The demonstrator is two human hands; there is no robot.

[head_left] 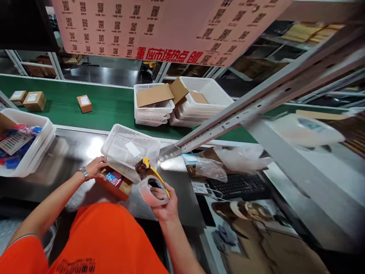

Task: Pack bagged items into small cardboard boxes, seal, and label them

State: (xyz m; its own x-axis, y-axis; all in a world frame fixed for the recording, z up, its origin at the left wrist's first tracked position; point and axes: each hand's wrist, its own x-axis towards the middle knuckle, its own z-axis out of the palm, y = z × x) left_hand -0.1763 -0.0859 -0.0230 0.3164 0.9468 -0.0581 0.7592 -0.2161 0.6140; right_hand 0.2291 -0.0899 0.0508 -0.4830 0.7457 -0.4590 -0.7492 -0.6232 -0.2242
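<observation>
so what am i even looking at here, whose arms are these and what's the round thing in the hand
This is one picture from a camera worn on a person's head, looking down past their orange T-shirt at their own bare hands. The right hand holds a clear roll of packing tape on a tape dispenser with a yellow handle. The left hand, with a silver wristwatch, touches a small open brown cardboard box of colourful packets. A white plastic mesh basket sits on the steel table. Behind runs a green conveyor belt.
</observation>
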